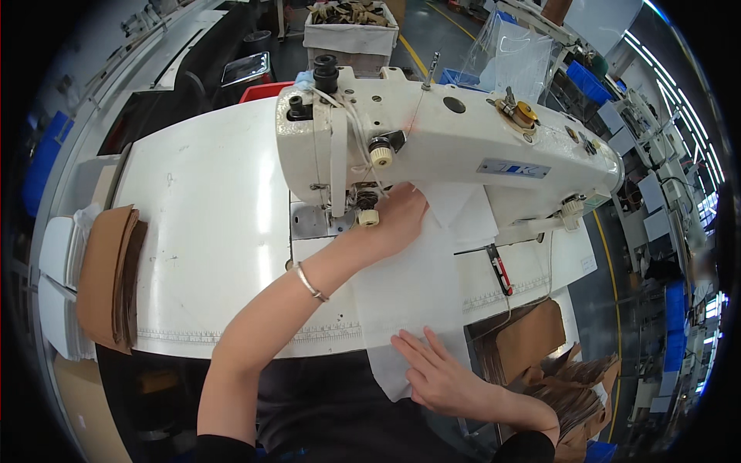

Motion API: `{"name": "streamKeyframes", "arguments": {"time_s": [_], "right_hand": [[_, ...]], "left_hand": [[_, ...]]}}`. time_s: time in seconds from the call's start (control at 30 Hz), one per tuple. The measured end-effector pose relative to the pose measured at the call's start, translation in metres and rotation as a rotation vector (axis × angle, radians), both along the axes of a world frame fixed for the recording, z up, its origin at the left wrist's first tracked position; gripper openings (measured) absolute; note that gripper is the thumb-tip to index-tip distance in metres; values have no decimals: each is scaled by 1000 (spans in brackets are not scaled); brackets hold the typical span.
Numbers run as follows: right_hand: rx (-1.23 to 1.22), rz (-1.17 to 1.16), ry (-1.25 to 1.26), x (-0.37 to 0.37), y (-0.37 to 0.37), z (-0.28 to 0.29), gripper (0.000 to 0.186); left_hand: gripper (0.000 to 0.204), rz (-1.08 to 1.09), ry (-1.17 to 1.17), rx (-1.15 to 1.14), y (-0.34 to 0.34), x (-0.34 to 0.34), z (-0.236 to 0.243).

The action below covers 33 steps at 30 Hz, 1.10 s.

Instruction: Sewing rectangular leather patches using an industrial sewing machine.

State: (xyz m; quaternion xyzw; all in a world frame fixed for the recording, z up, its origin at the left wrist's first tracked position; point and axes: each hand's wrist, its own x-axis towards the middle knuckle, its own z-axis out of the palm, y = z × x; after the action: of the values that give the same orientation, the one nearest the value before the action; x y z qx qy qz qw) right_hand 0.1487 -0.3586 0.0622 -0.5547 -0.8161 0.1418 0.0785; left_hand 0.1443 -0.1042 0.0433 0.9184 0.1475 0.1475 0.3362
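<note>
A strip of thin white material runs from under the arm of a white sewing machine down over the table's near edge. My left hand, with a bangle on its wrist, reaches over this strip close to the right of the needle area. Its fingertips are hidden beneath the machine, so their grip does not show. Near the strip's lower end, my right hand rests with its fingers stretched out over the material. More folded white material lies under the machine arm.
A red and black cutter knife lies on the white table, right of the strip. Brown pieces are stacked at the left edge beside white stacks. More brown pieces are at lower right. A white bin stands behind the machine.
</note>
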Motion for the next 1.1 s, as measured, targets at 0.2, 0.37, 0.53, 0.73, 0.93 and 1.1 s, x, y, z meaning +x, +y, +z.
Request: {"name": "streamKeyframes", "arguments": {"time_s": [0.2, 0.37, 0.53, 0.73, 0.93, 1.1], "right_hand": [[-49, -156, 11, 5, -9, 7, 24], [-28, -144, 37, 7, -16, 3, 24], [2, -154, 110, 4, -14, 3, 15], [-47, -54, 53, 3, -14, 6, 26], [-12, -34, 98, -6, -2, -1, 29], [149, 68, 60, -36, 39, -15, 31]], "left_hand": [[34, 125, -21, 198, -4, 52, -1], [32, 260, -306, 426, 2, 64, -10], [28, 220, -148, 373, 1, 66, -12], [31, 112, -275, 659, -4, 65, -24], [26, 18, -339, 448, -10, 51, -15], [29, -204, -118, 360, -38, -95, 8]]}}
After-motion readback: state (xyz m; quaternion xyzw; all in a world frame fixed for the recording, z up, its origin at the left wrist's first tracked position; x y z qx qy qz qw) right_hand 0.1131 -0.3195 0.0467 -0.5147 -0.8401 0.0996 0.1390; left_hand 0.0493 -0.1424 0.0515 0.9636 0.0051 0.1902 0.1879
